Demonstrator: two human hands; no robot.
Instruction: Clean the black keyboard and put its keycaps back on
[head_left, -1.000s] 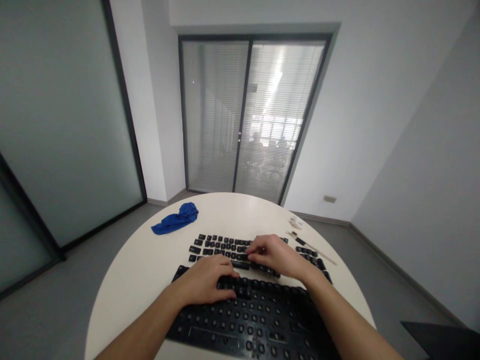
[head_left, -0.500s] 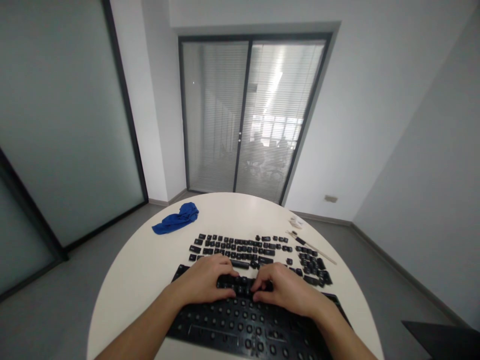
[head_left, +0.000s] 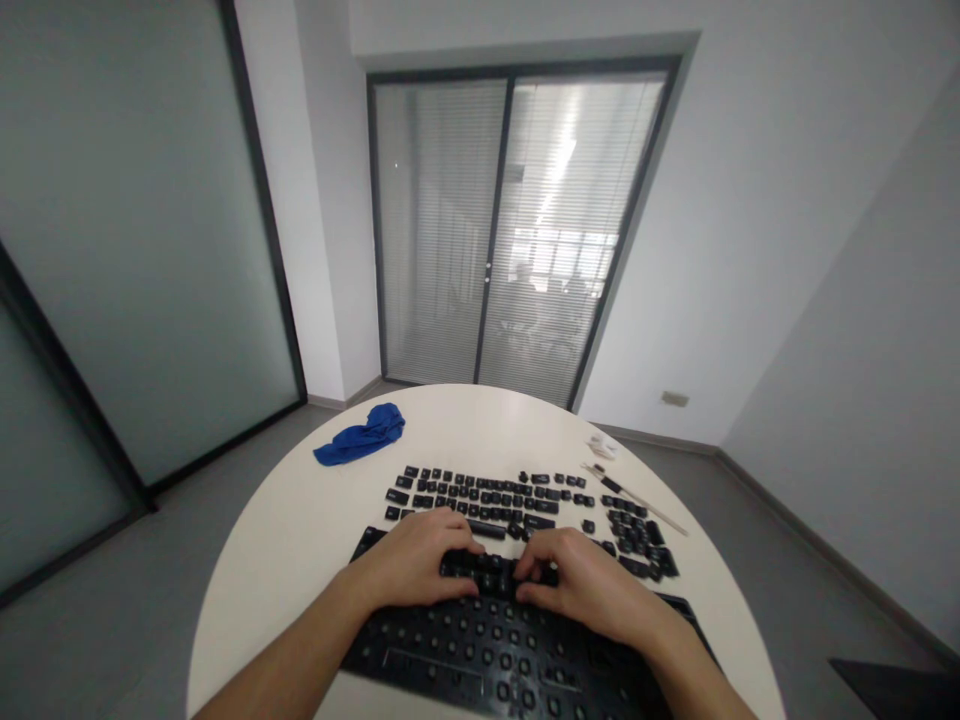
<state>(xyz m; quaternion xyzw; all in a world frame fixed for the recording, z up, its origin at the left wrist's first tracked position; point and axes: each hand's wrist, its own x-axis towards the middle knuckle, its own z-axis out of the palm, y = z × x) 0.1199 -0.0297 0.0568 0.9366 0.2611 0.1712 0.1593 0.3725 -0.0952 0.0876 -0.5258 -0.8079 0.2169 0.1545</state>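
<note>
head view | faces forward, down | round table (head_left: pixel 277 550) near, blinds (head_left: pixel 439 250) far

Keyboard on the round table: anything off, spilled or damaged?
Yes: much of the keyboard is stripped, its bare key posts showing. Loose keycaps lie beyond it on the table, mostly in rough rows, but the cluster at the right is more jumbled. No spill shows; fine damage is too small to tell.
</note>
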